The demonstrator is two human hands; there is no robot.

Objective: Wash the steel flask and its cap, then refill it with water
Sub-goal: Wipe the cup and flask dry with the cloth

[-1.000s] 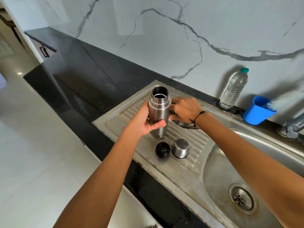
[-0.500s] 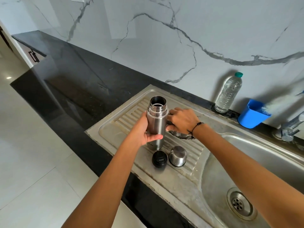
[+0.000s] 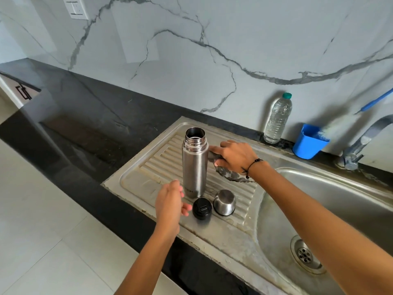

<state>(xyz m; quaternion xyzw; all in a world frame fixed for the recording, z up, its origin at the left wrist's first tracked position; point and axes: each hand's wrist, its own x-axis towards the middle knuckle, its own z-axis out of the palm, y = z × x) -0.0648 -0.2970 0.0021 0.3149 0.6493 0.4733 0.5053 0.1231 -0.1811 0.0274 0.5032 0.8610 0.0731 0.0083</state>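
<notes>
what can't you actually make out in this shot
Head view only:
- Flask interior: dark, water level unreadable.
- Flask lettering: too small, partly behind the left hand.
- Scrubber: mostly under the right hand, grip unclear.
- Tap: spout cut off by the right edge.
- Brush in the blue cup: blurred.

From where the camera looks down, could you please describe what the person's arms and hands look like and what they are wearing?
Both forearms are bare, with no sleeves in view. The right hand has a thin black cord bracelet at the wrist, knotted with small beads. The left hand wears nothing: no ring, watch or glove shows on either hand.
</notes>
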